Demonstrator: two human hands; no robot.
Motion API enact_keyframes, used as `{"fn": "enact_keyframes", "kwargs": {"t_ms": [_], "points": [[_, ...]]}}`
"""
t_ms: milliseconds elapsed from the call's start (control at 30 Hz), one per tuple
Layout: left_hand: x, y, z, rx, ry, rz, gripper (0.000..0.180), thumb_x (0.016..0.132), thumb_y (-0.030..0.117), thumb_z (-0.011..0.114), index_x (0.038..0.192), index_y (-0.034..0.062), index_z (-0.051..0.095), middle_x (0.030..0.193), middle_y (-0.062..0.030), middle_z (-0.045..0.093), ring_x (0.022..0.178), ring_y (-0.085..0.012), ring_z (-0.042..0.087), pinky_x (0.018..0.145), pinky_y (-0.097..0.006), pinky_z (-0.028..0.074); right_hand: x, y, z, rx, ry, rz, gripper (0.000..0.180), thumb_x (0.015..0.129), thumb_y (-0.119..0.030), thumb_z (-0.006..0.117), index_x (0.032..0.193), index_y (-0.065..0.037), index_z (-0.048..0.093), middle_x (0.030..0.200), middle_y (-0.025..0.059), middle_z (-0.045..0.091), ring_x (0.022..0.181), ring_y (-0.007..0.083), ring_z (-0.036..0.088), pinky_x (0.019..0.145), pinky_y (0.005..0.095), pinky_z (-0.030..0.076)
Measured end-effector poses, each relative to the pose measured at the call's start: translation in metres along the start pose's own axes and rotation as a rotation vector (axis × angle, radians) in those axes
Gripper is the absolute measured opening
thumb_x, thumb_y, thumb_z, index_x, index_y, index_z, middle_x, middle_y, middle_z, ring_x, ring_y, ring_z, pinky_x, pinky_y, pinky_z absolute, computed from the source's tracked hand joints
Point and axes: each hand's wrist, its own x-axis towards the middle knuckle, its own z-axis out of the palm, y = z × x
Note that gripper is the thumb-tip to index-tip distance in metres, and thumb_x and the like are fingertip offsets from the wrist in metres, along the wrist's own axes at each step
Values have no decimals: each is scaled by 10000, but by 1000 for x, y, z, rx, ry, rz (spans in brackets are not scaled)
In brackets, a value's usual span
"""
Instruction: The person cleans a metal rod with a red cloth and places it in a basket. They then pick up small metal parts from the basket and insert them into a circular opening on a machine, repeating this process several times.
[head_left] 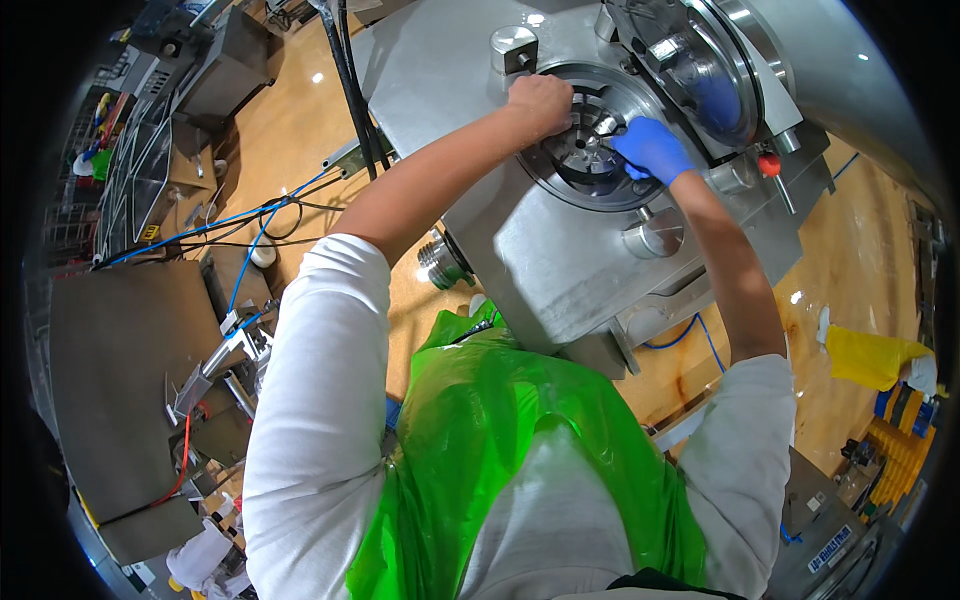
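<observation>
While the person leans over a big, flat, silver metal machine top (530,262), both hands reach to a round, shiny metal ring (548,188) set in it. Inside the ring sits a round metal part with spokes (590,140), and that part is between the two hands. The bare left hand (543,105) is at the upper left side of the ring, with its fingers curled in like a loose fist. The right hand (655,150) wears a bright blue glove and is at the right side of the ring, its fingers bent in toward the spokes. I cannot tell if either hand is holding something, because the fingertips are hard to see.

Just past the ring, up and to the right, a round lid with a shiny metal rim (745,100) stands tipped open. A small red knob (769,165) is next to it. One fat, round silver knob (655,235) sits just below the ring, and another silver knob (514,48) sits up to its left. The person wears a see-through green plastic apron (590,395) and long white sleeves (320,400). Far off to the right is a yellow cloth (865,355).
</observation>
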Motion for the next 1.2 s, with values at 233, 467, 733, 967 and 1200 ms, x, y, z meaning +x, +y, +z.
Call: {"fn": "enact_keyframes", "kwargs": {"t_ms": [233,467,733,967,1200], "points": [[5,0,-1,84,55,67,289,778,303,671,893,41,709,921,-143,704,875,-305,687,731,-406,558,25,24,13,-153,308,-102,378,822,-381,589,920,-31,689,912,219,678,900,371,655,792,434,511],[-1,-10,-29,-36,97,-30,335,711,371,747,896,92,726,920,-130,705,891,-308,681,748,-405,554,-24,10,9,-208,449,-192,466,811,-463,634,991,-34,662,957,220,670,929,373,646,828,444,503],[-29,0,-25,53,-322,-30,600,591,341,868,1117,119,684,1141,-92,666,1065,-270,637,863,-378,530,-9,-25,43,-284,196,-266,514,745,-480,695,1018,-45,673,1030,187,672,975,343,646,844,441,511],[-27,3,-23,0,-324,-144,578,645,371,856,1138,125,682,1193,-37,652,1117,-239,614,869,-380,525,16,-36,40,-303,136,-169,479,616,-334,818,1014,-90,711,1021,161,686,938,328,666,826,424,530],[-91,-17,11,-431,306,33,195,756,306,723,800,118,692,810,-136,675,774,-333,657,656,-440,512,-64,-43,54,61,486,-261,407,787,-403,701,990,-56,639,904,124,685,823,294,667,741,419,527]]}}
